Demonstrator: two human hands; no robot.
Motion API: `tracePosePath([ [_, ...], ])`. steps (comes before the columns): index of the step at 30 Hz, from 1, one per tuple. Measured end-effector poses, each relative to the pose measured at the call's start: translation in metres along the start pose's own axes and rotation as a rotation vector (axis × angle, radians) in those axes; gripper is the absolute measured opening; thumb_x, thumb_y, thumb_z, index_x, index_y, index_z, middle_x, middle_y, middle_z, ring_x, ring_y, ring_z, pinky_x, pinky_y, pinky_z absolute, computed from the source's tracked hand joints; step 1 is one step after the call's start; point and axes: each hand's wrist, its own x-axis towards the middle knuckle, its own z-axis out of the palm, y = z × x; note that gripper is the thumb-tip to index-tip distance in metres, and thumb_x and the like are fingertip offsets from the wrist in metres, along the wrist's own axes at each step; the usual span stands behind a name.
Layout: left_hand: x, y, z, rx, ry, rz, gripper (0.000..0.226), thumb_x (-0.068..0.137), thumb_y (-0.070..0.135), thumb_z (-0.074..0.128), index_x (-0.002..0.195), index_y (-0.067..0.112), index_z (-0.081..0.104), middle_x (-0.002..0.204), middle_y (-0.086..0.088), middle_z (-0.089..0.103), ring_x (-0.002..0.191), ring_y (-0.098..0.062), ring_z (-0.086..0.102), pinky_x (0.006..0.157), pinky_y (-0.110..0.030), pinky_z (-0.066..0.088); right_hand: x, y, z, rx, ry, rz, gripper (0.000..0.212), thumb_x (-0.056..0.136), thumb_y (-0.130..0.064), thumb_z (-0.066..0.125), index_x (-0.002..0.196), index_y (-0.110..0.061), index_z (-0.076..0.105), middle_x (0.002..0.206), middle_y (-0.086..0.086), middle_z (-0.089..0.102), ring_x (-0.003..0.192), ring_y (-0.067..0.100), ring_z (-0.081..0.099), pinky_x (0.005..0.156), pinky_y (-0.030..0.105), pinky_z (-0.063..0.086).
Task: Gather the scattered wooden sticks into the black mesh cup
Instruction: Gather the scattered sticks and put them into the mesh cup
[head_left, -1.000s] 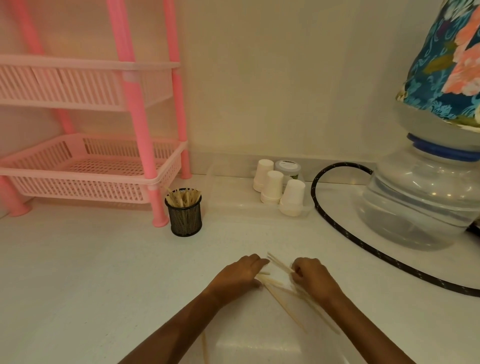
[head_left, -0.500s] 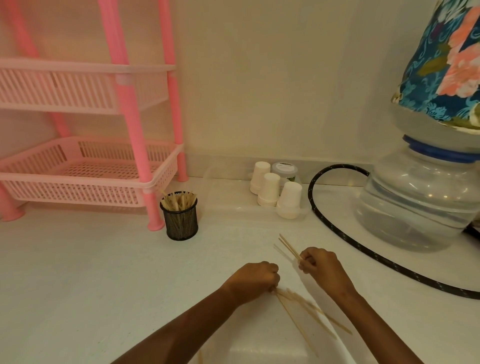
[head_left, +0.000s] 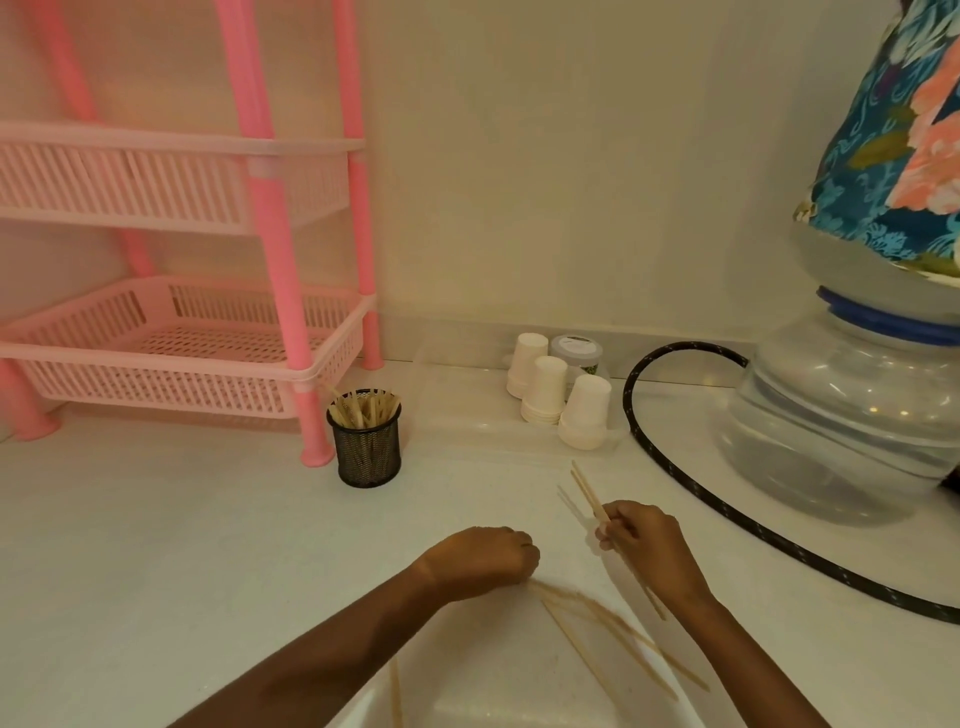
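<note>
Right hand (head_left: 649, 545): fingers curled tight round a pair of wooden sticks (head_left: 586, 487), lifted clear of the counter, tips slanting up and away to the left.
Left hand (head_left: 483, 561): knuckles up, fingers tucked under, pressed down at the near end of the loose sticks (head_left: 618, 636).
Hard to see: the left fingertips are hidden, so I can't tell if they've pinched anything; one stray stick (head_left: 396, 696) runs off the bottom edge.
Loose sticks: thin, pale, flat strips fanned across the white counter (head_left: 156, 545) between both forearms.
Black mesh cup (head_left: 368, 457): round wire mesh, upright, already bristling with sticks, well ahead of the hands, just beside the pink plastic rack (head_left: 291, 291).
Beyond: upturned paper cups (head_left: 545, 387) and a black braided hose (head_left: 670, 467).
</note>
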Motion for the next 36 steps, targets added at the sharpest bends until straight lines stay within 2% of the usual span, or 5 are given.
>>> tracePosePath([
  [9,-0.038,-0.05,-0.022,-0.641,0.572,-0.419,0.01,0.094,0.019,0.047,0.096,0.009,0.051,0.094,-0.009,0.072,0.087,-0.02,0.067,0.071,-0.024,0.044,0.026,-0.055,0.016,0.533,0.074,-0.06,0.019,0.089,0.003,0.048,0.086,-0.01,0.06,0.084,0.009,0.067,0.084,0.02,0.063,0.081,0.03,0.049],
  [14,-0.059,-0.084,-0.043,-1.194,1.072,-0.554,0.015,0.093,-0.005,0.039,0.093,0.006,0.049,0.081,-0.01,0.062,0.074,-0.01,0.067,0.078,-0.026,0.05,0.047,-0.099,0.047,0.668,0.064,-0.136,0.012,0.087,0.005,0.05,0.094,0.002,0.059,0.091,0.01,0.065,0.08,0.012,0.061,0.067,0.012,0.049],
  [19,-0.072,-0.111,-0.062,-1.175,1.362,-0.676,0.015,0.095,0.001,0.039,0.101,0.001,0.053,0.08,-0.011,0.062,0.068,-0.007,0.065,0.068,-0.023,0.055,0.067,-0.145,0.079,0.681,0.008,-0.207,0.015,0.086,0.004,0.053,0.084,-0.009,0.06,0.081,0.002,0.062,0.084,0.022,0.058,0.079,0.029,0.049],
  [29,-0.065,-0.123,-0.079,-1.0,1.464,-0.675,0.011,0.096,0.002,0.037,0.094,0.008,0.046,0.089,-0.013,0.06,0.09,-0.028,0.059,0.083,-0.038,0.046,0.098,-0.192,0.117,0.571,0.106,-0.268,0.012,0.088,-0.001,0.053,0.093,0.005,0.062,0.088,0.016,0.066,0.08,0.022,0.059,0.084,0.039,0.051],
  [36,-0.061,-0.128,-0.053,-0.839,1.26,-0.775,0.016,0.094,-0.002,0.04,0.095,-0.001,0.056,0.087,-0.012,0.065,0.078,-0.02,0.059,0.071,-0.008,0.045,0.1,-0.181,0.143,0.445,0.073,-0.251,0.014,0.087,0.002,0.051,0.094,0.002,0.063,0.097,0.019,0.067,0.089,0.027,0.063,0.077,0.024,0.049],
])
